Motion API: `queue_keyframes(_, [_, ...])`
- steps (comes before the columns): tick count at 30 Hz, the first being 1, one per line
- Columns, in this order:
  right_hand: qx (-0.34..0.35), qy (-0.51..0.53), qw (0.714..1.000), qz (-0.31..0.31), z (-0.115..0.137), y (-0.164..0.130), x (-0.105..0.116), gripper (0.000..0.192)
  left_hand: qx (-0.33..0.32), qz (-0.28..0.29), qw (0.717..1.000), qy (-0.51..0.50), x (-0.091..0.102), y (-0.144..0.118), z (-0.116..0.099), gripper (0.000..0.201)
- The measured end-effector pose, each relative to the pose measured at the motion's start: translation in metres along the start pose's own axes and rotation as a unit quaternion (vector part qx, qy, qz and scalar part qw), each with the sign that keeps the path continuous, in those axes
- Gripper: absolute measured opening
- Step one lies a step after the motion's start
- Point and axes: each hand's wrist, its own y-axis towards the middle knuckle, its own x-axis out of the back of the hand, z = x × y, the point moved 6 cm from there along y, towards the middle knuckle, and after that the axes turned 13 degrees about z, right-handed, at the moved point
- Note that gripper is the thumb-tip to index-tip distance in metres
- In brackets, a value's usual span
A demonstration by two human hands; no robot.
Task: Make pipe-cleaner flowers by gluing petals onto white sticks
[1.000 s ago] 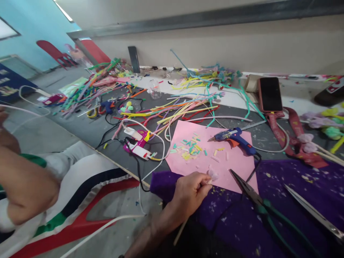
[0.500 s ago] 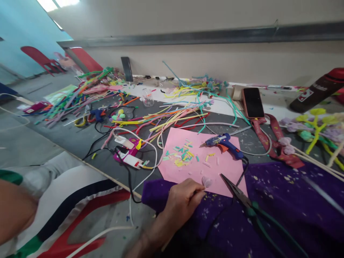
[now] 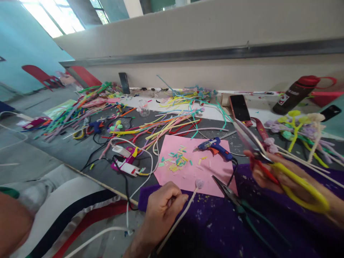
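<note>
Pinched in left hand (image 3: 161, 209): stick (image 3: 178, 218), over cluttered grey table (image 3: 80, 152).

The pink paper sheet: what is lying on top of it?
On the pink paper sheet lie small coloured cuttings and the blue glue gun, partly overhanging. What lies beneath the sheet is covered.
</note>
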Motion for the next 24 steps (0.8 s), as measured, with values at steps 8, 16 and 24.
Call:
queue_keyframes(8, [0.017, 0.183, 0.982, -0.032, -0.032, 0.043, -0.011, 0.059, -0.016, -0.012, 1.000, 0.013, 0.008, 0.000, -0.007, 0.014])
queue_keyframes(16, [0.053, 0.149, 0.975, -0.159, -0.053, 0.043, 0.021, 0.058, -0.133, -0.062, 0.987, 0.068, 0.016, 0.065, -0.098, 0.008])
queue_keyframes(24, [0.113, 0.250, 0.948, -0.159, -0.057, 0.043, 0.019, 0.063, -0.090, -0.006, 0.935, 0.343, -0.026, 0.235, -0.093, 0.028])
